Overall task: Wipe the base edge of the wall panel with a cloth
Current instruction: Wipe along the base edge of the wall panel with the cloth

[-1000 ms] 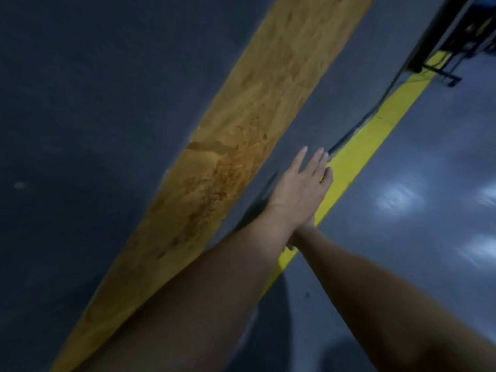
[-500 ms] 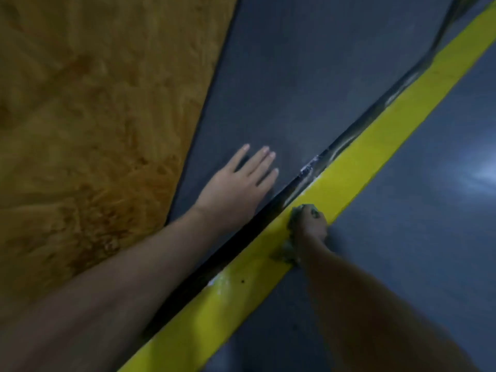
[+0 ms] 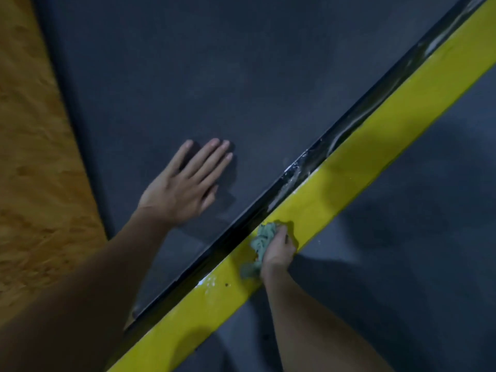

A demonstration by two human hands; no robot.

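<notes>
Camera swung closer since half a sec ago, wood point(image 3: 32, 157) now just sliver at left; right hand point(image 3: 277, 251) clenched round green cloth point(image 3: 261, 241), pushed along yellow strip point(image 3: 375, 135) right beside black base edge point(image 3: 241, 224); left hand point(image 3: 185, 186) flat, fingers spread slightly, palm pressed on dark panel point(image 3: 214, 76); white smears on edge further up; grey floor point(image 3: 429, 237) beyond strip

A yellow floor stripe point(image 3: 381, 146) ran from six toward one o'clock. Grey floor point(image 3: 418, 251) lay at four; orange chipboard point(image 3: 29, 157) at nine.
</notes>
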